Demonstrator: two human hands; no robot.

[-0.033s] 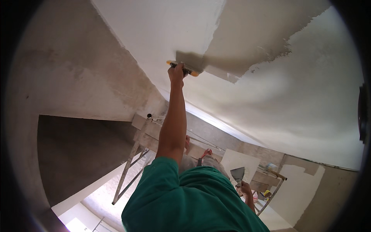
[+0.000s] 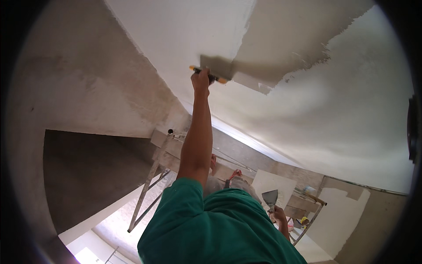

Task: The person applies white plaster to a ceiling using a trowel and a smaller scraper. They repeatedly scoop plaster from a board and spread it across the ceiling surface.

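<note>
My left hand (image 2: 200,80) is raised at the centre, gripping the yellow-and-black handle of a wide trowel (image 2: 215,62) against the pale wall (image 2: 189,31), which has a grey-beige, ragged-edged coated patch (image 2: 290,35). At lower right, my right hand (image 2: 278,216) holds a putty knife (image 2: 271,196) by its handle, blade up, in front of a light board (image 2: 272,180). Below my green shirt sleeve, my feet show on a scaffold plank (image 2: 167,160).
A metal scaffold frame (image 2: 145,193) stands at lower left beside a dark rectangular opening (image 2: 92,176). A yellow item (image 2: 304,221) and small containers (image 2: 309,190) lie on the planks at right. A rough plastered surface (image 2: 79,75) fills the upper left.
My left hand and the trowel have shifted very slightly upward along the wall. My right hand looks unchanged.
</note>
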